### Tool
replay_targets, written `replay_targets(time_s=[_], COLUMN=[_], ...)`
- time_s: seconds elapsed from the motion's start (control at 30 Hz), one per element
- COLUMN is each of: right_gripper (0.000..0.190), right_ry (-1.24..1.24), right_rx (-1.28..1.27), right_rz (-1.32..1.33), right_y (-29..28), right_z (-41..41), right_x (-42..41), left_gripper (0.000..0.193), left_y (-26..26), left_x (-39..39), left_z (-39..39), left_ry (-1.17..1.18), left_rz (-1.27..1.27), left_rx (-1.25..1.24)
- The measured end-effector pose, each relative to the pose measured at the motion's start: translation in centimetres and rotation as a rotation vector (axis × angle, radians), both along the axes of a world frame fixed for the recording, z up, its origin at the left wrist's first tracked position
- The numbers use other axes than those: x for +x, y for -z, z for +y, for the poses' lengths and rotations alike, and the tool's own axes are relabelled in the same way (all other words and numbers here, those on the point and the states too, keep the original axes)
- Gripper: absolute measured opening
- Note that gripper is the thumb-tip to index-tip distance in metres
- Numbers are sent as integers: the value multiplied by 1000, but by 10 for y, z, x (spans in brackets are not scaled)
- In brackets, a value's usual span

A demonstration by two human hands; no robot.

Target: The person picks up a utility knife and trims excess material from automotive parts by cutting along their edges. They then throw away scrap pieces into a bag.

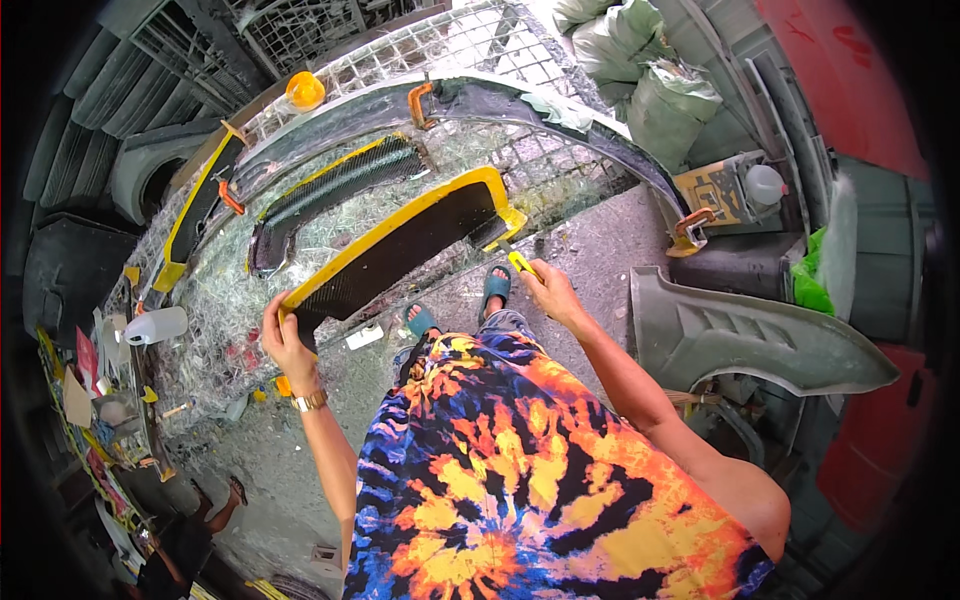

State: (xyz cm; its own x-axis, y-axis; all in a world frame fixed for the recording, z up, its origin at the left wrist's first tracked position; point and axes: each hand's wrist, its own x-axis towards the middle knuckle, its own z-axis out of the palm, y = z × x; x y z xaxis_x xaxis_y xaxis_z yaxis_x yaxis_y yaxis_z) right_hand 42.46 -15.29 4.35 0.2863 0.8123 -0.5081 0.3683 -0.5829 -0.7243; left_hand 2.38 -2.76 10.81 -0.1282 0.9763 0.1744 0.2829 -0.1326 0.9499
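My left hand [289, 341] grips the near left end of a curved black carbon-fibre-look panel [405, 251] with a yellow edge. The panel is held slantwise over the near side of a mesh-topped bench. In my right hand [553, 289] is a yellow utility knife [523, 265]; its tip is at the panel's right end, by the yellow corner flange [508, 225]. Whether the blade touches the flange I cannot tell. Behind the panel, a second black woven-pattern piece [341, 184] with a yellow edge lies on the bench.
Orange clamps [420, 105] hold a long curved dark part [487, 101] across the bench. A white plastic bottle [156, 325] lies at the left. To the right stand a grey fender [735, 330] and stuffed sacks [671, 105]. Another person [180, 551] is at lower left.
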Motion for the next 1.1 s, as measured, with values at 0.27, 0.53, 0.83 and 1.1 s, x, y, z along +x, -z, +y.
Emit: replay_targets(time_s=[0.27,0.53,0.83,1.1], right_gripper=[21,23,25,24], right_ry=[162,113,176,193], right_rx=[96,122,67,98], right_rz=[205,317,375,293], right_y=[3,-2,-1,-11], right_z=[-1,-20,-34,-44], right_x=[-5,-8,-10,-5], left_gripper=[26,35,51,39], left_y=[115,82,55,96], left_x=[-69,-65,151,208], left_z=[32,20,67,83], left_ry=[-225,-375,808,952], left_rz=[-200,59,651,760], left_rx=[-507,-328,276,309])
